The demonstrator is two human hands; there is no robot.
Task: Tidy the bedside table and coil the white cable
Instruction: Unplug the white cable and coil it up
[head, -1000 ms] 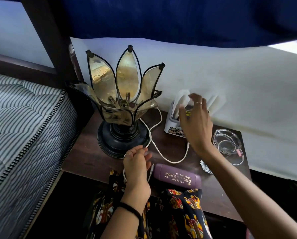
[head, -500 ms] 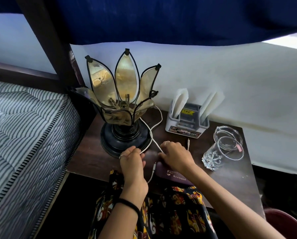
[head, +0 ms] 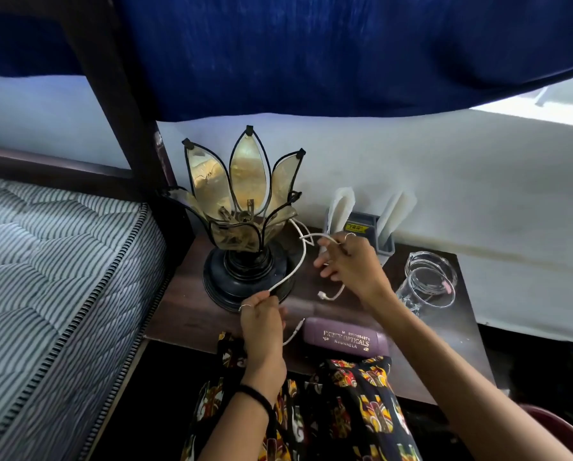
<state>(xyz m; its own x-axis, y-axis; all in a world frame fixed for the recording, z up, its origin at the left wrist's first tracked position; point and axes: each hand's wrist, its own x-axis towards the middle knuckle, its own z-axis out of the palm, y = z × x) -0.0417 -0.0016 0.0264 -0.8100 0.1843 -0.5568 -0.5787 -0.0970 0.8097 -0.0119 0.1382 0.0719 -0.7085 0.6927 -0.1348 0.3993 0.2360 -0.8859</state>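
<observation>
hands [head: 311,294] pinching thin white cable [head: 286,279], perhaps rubbery

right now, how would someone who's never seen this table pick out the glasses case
Start at the dark wooden bedside table with the petal-shaped brass lamp. Near its front edge, right of the left hand, lies the mauve oblong glasses case. It alone is purple and carries gold lettering.

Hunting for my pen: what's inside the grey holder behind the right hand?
The grey holder shows two white folded pieces standing up and a yellow label. The right hand covers its lower front, so any pen there is hidden.
</observation>
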